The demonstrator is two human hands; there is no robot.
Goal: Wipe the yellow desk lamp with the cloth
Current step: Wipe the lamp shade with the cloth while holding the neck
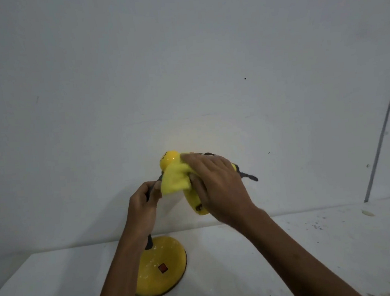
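The right hand (216,183) presses a soft yellow cloth (174,181) on the glossy yellow desk lamp (169,160) shade; at 9 o'clock, the left hand (143,203) is closed around its dark neck

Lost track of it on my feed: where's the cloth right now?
Head view, centre: the cloth is draped over the lamp shade, pressed there by the right hand, beside the left hand.

Two bare hands (144,204), bare forearms, no sleeves or jewellery visible.
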